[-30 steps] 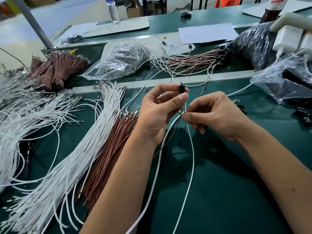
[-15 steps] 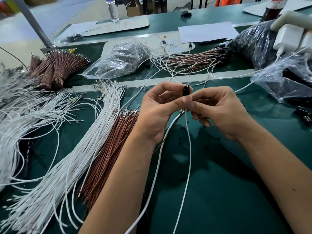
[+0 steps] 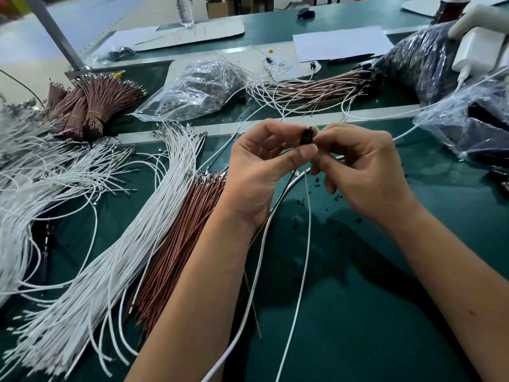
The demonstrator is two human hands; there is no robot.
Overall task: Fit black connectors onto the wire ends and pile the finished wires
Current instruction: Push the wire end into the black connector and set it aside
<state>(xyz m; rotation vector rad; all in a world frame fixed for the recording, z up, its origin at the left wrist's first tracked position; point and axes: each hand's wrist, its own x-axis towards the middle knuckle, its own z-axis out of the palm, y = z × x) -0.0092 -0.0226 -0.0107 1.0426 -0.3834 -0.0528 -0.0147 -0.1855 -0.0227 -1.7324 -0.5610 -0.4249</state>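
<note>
since the earlier frame the right hand (image 3: pixel 366 172) had closed up to the left hand (image 3: pixel 259 172), both pinching the connector (image 3: pixel 307 135) at centre. the thin wire (image 3: pixel 304 244) hung limp toward 6 o'clock, likely light; best gripped near its end. glossy wire piles (image 3: pixel 91 244) lay at 9 o'clock.

There is one view only. The camera sits on the person's head and looks forward and down at the green table (image 3: pixel 371 312). It is close: both arms reach in from the bottom edge, and the left hand (image 3: pixel 259 172) and right hand (image 3: pixel 363 172) meet near the middle. The wide lens bends the edges. Farther tables show along the top.
</note>
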